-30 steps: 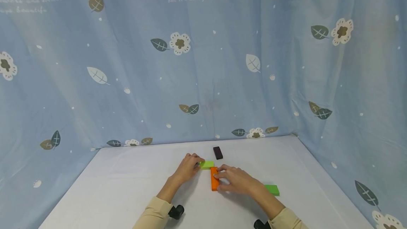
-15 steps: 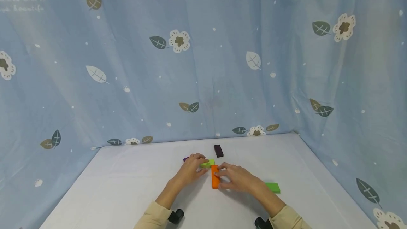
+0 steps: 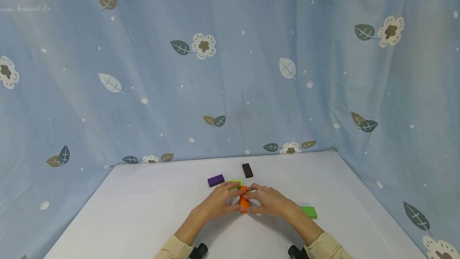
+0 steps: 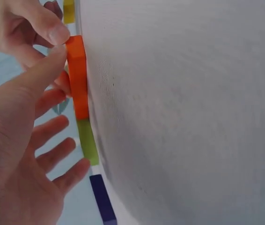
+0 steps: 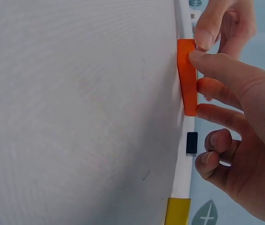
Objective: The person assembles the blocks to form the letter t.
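An orange block (image 3: 244, 204) lies lengthwise between both hands on the white table. My left hand (image 3: 218, 202) touches its left side, thumb (image 4: 53, 63) at the near end and fingertips by the far part. My right hand (image 3: 269, 202) holds it from the right, thumb (image 5: 212, 63) at the near end, index and middle fingers along the side, other fingers curled off it. The two thumb tips are close together. Right at the far end of the orange block sits a lime-green block (image 4: 87, 143), partly hidden by the left fingers in the head view.
A purple block (image 3: 216, 180) lies beyond the left hand, and a dark block (image 3: 247, 170) farther back in the middle. Beside the right wrist a green block (image 3: 308, 212) is partly covered by the forearm. A blue patterned curtain (image 3: 230, 91) borders the table (image 3: 143, 203).
My left hand has come off the lime-green block and moved right and nearer, onto the orange block, uncovering the purple block. The right hand has stayed at the orange block.
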A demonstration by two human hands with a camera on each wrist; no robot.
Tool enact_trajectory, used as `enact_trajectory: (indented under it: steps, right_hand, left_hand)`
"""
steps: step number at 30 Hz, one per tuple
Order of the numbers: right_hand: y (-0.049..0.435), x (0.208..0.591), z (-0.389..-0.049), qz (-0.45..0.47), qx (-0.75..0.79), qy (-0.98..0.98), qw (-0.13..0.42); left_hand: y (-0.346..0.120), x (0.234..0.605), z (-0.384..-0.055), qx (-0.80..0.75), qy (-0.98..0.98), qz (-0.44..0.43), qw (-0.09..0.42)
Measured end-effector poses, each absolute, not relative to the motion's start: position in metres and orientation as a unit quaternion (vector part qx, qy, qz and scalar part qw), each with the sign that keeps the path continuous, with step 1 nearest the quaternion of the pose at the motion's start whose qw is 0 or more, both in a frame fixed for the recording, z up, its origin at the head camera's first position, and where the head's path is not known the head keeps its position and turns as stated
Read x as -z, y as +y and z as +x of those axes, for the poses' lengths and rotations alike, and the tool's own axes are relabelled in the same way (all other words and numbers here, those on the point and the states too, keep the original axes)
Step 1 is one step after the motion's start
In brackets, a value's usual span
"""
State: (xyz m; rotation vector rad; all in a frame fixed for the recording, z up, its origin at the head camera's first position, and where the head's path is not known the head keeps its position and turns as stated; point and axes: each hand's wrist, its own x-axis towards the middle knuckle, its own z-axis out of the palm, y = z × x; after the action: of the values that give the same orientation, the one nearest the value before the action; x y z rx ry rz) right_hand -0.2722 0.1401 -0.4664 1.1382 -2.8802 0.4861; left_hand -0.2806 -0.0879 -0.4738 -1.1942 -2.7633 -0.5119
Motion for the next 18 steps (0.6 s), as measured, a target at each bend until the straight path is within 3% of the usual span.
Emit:
enact_trajectory:
  steps: [18]
  right_hand:
    - [0.1398,0.463,-0.2702,0.36,-0.155,-0.92,-0.001]
  left_hand:
    - [-0.0891,0.4691,-0.2769,0.126,-0.918,-0.375,0.012]
